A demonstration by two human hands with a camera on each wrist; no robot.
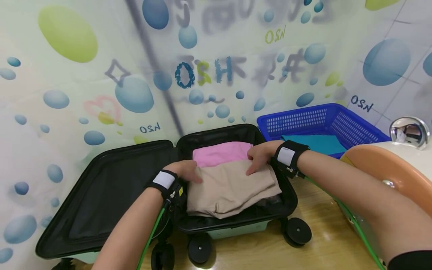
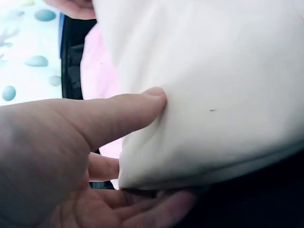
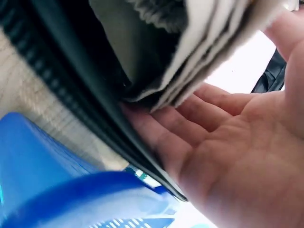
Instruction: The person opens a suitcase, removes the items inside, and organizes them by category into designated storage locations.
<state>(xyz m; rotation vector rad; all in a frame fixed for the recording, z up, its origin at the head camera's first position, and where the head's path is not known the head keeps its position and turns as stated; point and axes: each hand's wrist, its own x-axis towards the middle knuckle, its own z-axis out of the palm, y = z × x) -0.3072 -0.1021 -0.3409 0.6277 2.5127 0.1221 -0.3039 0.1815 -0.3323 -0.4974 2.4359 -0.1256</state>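
A folded beige garment [image 1: 233, 187] lies in the black-lined half of an open suitcase [image 1: 236, 224], overlapping a folded pink cloth [image 1: 221, 153] behind it. My left hand [image 1: 185, 170] holds its far left corner, thumb on top and fingers underneath, as the left wrist view shows. At the far right side my right hand [image 1: 261, 155] grips the garment, with the thumb over it. In the right wrist view the fingers [image 3: 185, 123] reach under its stacked layers, beside the suitcase rim, and a gathered elastic edge [image 3: 159, 14] shows among the folds.
The suitcase's other half [image 1: 118, 195] lies spread open at the left. Behind on the right stands a blue plastic basket [image 1: 300, 116] with a teal cloth [image 1: 314, 144] inside. An orange basin [image 1: 388, 168] with a chrome tap [image 1: 409, 132] is at the right. A patterned curtain [image 1: 219, 93] hangs behind.
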